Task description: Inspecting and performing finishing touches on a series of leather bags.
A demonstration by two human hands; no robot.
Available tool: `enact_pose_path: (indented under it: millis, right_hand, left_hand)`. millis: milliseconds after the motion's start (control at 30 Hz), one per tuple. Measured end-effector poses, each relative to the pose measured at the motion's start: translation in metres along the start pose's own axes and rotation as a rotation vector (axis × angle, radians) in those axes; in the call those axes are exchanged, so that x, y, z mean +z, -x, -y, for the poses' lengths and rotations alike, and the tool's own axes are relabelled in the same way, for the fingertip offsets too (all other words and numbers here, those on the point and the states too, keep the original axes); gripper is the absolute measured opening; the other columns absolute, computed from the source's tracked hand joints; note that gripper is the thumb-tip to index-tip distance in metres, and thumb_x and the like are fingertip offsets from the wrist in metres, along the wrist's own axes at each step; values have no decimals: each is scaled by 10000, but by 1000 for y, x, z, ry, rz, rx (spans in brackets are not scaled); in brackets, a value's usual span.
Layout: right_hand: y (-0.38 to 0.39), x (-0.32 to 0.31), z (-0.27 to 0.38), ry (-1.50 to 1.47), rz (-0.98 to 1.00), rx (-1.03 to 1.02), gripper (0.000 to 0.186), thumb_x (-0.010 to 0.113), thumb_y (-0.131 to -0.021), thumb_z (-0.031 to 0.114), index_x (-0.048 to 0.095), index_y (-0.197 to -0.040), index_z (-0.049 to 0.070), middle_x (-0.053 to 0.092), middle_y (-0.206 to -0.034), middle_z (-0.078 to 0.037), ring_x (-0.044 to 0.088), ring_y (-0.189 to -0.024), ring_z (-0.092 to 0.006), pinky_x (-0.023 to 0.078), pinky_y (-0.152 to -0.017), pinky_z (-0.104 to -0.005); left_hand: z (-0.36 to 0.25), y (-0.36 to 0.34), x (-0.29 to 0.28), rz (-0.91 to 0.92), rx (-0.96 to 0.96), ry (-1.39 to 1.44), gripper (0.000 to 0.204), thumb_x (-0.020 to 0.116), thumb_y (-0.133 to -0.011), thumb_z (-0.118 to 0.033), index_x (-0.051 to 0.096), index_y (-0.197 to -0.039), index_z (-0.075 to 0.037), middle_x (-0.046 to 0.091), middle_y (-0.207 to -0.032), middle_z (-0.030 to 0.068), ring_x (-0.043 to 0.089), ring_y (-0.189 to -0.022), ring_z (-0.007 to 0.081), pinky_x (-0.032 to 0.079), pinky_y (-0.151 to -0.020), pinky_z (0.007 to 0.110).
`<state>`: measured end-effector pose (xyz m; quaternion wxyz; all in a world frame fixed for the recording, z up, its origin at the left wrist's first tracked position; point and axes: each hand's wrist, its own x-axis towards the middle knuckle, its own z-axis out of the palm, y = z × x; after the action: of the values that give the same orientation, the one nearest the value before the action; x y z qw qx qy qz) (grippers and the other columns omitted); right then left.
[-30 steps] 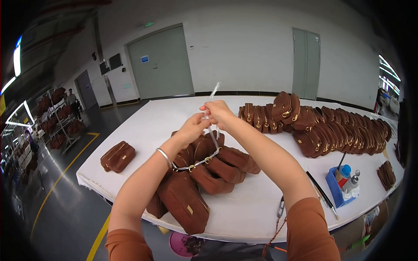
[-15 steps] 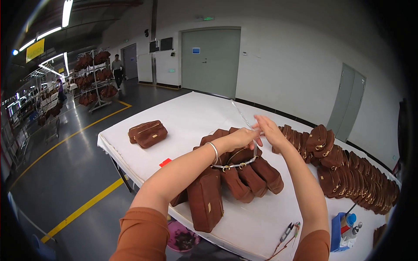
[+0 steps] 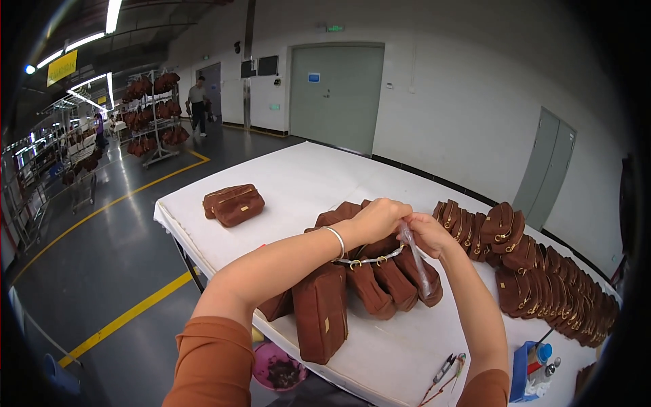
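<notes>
My left hand (image 3: 381, 221), a silver bangle on its wrist, and my right hand (image 3: 430, 234) meet above a ring of brown pouches (image 3: 369, 292). Both sets of fingers are closed in a pinch on a clear plastic strip (image 3: 407, 239). Its loose end hangs from the fingers over the rightmost pouch (image 3: 422, 271). The rest of the strip passes through gold rings on the pouches. A larger brown pouch (image 3: 320, 315) lies nearest me at the table edge. My left forearm hides part of the bunch.
Two brown pouches (image 3: 234, 205) lie at the table's far left. Long rows of brown pouches (image 3: 542, 285) line the right side. Thread snips (image 3: 444, 368) and a blue bin (image 3: 521, 373) with bottles are near right. A pink basin (image 3: 278, 366) stands below the table edge.
My hands have drawn together, and the right fingers have closed from a spread pose. The strip's loose end, which pointed up and away, now hangs down towards me.
</notes>
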<state>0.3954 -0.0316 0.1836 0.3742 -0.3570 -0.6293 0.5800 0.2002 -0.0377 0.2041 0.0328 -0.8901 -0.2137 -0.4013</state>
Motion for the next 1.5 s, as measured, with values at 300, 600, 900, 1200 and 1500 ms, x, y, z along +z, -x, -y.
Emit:
enact_pose_path:
  millis: [300, 600, 900, 1200, 1500]
  right_hand:
    - [-6, -9, -5, -281, 21, -52, 245, 633, -919, 164, 625, -1132, 44, 671, -1010, -24, 608, -894, -112, 475, -789, -279]
    - [0, 4, 21, -38, -127, -66, 263, 605, -947, 227, 571, -1144, 56, 653, -932, -32, 613, -837, -139, 519, -814, -328]
    - [0, 3, 9, 18, 140, 102, 252, 501, -998, 265, 630, -1068, 60, 699, -980, -92, 633, -785, -130, 520, -713, -289]
    - [-2, 1, 12, 566, -235, -289, 165, 655, -894, 189, 652, -867, 26, 596, -695, 5, 520, -630, -72, 436, -573, -244]
    - [23, -35, -40, 578, -345, -374, 209, 670, -880, 186, 635, -786, 2, 530, -618, 36, 428, -572, -57, 349, -505, -245]
  left_hand:
    - [14, 3, -1, -150, -21, -7, 100, 689, -775, -93, 730, -852, -44, 683, -808, 149, 656, -736, 320, 531, -669, 383]
    - [12, 3, -5, -125, -42, 35, 110, 661, -799, -52, 728, -881, -22, 683, -818, 174, 660, -748, 323, 529, -686, 378]
    - [8, 5, -19, 112, 52, 75, 129, 655, -788, -23, 708, -904, -1, 678, -856, 169, 655, -781, 345, 534, -717, 389]
    - [10, 12, -13, 24, 43, -118, 162, 633, -858, -139, 706, -945, -23, 667, -839, 162, 648, -745, 350, 533, -697, 391]
    - [31, 19, -22, 235, -252, -2, 240, 583, -912, -203, 711, -783, -46, 670, -777, 160, 652, -738, 298, 523, -717, 364]
